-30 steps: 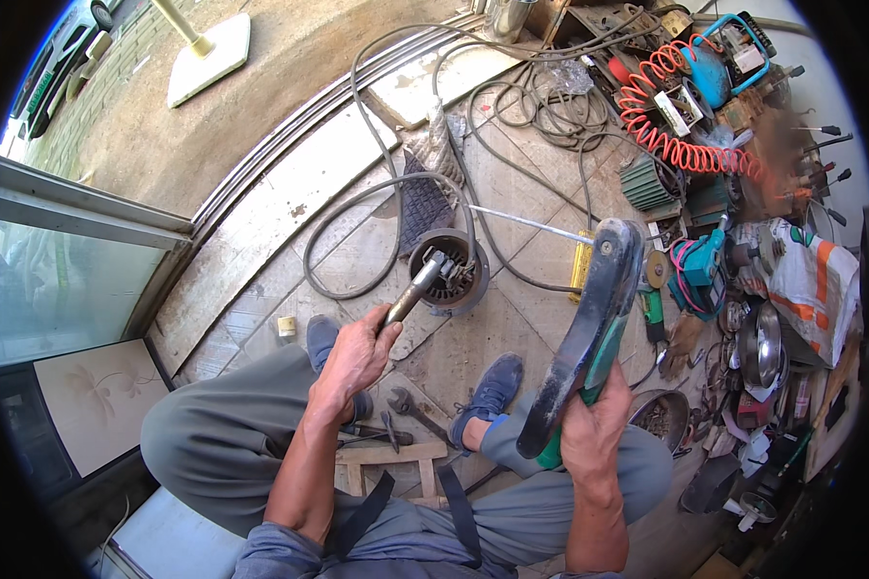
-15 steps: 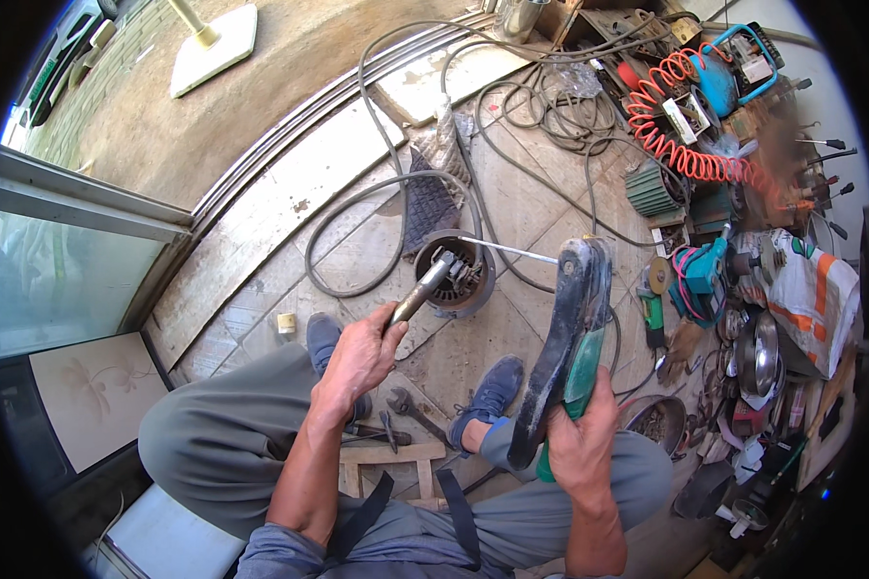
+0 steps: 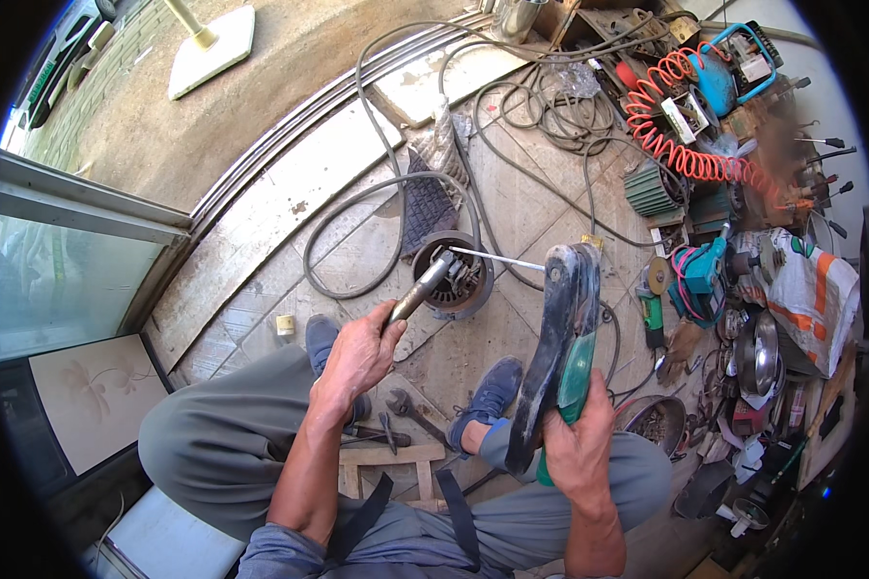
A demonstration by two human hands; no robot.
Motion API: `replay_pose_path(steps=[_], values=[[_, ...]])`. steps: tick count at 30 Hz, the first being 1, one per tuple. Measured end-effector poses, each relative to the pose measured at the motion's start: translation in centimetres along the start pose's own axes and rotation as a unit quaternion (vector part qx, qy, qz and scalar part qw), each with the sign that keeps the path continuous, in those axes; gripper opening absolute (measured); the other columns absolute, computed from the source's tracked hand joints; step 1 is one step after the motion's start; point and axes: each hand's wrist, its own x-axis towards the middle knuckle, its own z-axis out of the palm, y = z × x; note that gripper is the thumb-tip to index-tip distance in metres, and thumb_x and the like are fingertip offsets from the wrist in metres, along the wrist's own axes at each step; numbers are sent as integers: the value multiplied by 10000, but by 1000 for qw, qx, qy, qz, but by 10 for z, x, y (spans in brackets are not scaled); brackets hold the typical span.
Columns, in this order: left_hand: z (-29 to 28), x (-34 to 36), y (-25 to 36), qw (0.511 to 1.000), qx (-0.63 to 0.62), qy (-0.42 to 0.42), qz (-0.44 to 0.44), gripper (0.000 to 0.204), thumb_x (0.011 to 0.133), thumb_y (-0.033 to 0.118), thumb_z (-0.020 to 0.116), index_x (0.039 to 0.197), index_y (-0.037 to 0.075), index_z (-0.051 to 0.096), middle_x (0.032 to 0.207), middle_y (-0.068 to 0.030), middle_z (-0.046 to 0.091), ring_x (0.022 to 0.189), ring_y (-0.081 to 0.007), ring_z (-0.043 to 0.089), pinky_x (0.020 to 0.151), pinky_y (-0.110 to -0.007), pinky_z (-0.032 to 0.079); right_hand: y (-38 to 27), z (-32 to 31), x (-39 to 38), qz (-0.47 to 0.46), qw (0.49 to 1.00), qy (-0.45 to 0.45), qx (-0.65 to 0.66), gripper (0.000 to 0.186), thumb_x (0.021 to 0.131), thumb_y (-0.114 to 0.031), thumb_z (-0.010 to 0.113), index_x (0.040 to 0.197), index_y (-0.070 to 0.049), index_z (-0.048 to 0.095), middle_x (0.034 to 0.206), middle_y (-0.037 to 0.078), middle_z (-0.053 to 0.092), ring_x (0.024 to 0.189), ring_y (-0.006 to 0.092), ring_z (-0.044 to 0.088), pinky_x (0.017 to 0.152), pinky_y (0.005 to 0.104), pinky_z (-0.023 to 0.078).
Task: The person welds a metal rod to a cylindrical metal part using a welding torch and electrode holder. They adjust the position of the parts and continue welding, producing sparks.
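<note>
My left hand (image 3: 355,359) is closed round a brass-coloured metal bar (image 3: 421,289). The bar's far end, with a grey metal piece on it, lies over the mouth of a round metal housing (image 3: 485,287) on the floor. My right hand (image 3: 581,439) grips the green handle of a welding electrode holder (image 3: 541,352) with long black jaws. From its upper end a thin, pale welding rod (image 3: 497,258) reaches left, its tip above the housing near the bar's end. Whether the tip touches metal, I cannot tell. Fingers of the right hand are partly behind the handle.
Cables (image 3: 333,289) loop across the tiles. An open-ended wrench (image 3: 412,413) and small tools lie between my shoes. To the right are an angle grinder (image 3: 653,318), a metal pan (image 3: 652,420), a coiled orange hose (image 3: 647,130) and piled parts. A glass door (image 3: 58,280) stands left.
The electrode holder and its rod have shifted slightly left and a little downward in my right hand. My left hand and the bar stay nearly still.
</note>
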Motion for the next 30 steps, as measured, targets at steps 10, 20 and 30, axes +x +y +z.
replay_pose_path(steps=[10, 20, 30], values=[[-5, 9, -2, 1000, 10, -10, 13, 390, 1018, 238, 631, 1348, 32, 600, 801, -175, 620, 731, -226, 593, 720, -379, 495, 3, -1, -1, 16, 1000, 2, 8, 273, 905, -89, 730, 1076, 17, 546, 796, 98, 693, 715, 151, 666, 652, 327, 522], [-14, 13, 5, 999, 9, -31, 5, 416, 1021, 249, 619, 1362, 11, 604, 790, -121, 617, 736, -201, 576, 707, -370, 486, 3, -2, -1, 17, 1000, -6, -5, 272, 900, -97, 735, 1058, 13, 544, 793, 103, 691, 718, 161, 666, 667, 335, 525], [-14, 13, 5, 999, 11, -32, 5, 419, 1020, 250, 618, 1357, 1, 605, 793, -129, 621, 736, -211, 578, 712, -376, 485, 8, -1, -2, 53, 998, -12, 13, 282, 904, -113, 738, 1060, 14, 540, 767, 103, 683, 697, 161, 661, 658, 339, 521]])
